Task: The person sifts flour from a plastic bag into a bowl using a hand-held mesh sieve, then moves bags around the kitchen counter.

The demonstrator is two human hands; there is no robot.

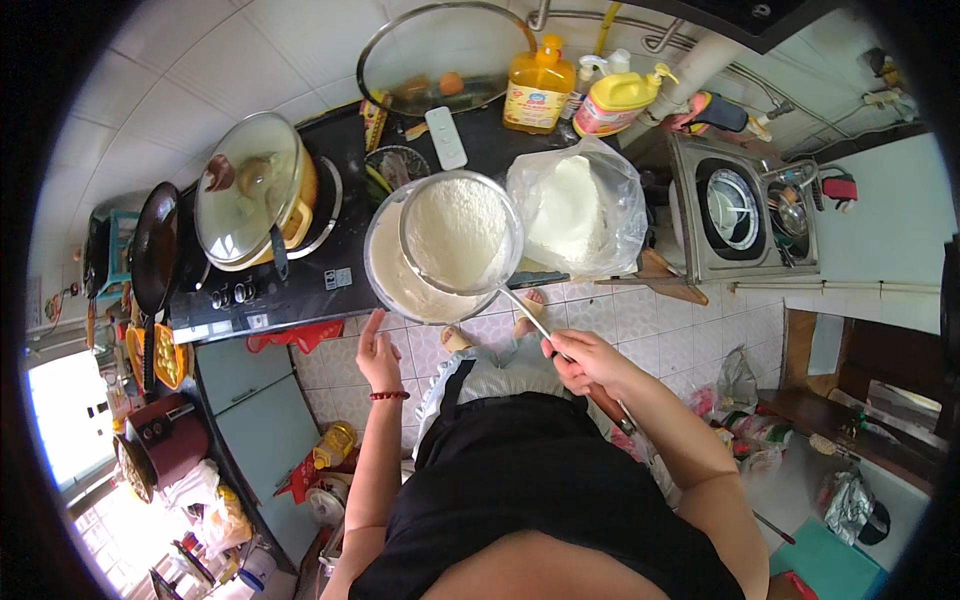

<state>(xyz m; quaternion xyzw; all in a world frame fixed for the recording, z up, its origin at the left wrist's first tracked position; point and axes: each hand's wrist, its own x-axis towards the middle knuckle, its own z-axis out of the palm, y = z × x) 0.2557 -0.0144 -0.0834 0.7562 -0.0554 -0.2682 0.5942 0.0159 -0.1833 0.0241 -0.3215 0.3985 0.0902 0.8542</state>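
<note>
My right hand (589, 360) grips the long handle of a round sieve (461, 232), which holds white powder, likely flour. The sieve hangs over the right part of a large metal bowl (390, 289) with pale powder inside, at the edge of the black counter. Just below the bowl's lower left rim is my left hand (379, 356), empty, its fingers apart, with a red bead bracelet on the wrist. To the right of the bowl lies an open clear plastic bag (626, 217) of white powder. Whether the sieve touches the bowl's rim, I cannot tell.
A yellow pot (300, 217) with a glass lid stands on the stove at the left, beside a black frying pan (155, 247). Behind the bowl are a white power strip (446, 137), an orange bottle (538, 90) and a yellow pump bottle (619, 105). A steel sink (694, 259) is at the right.
</note>
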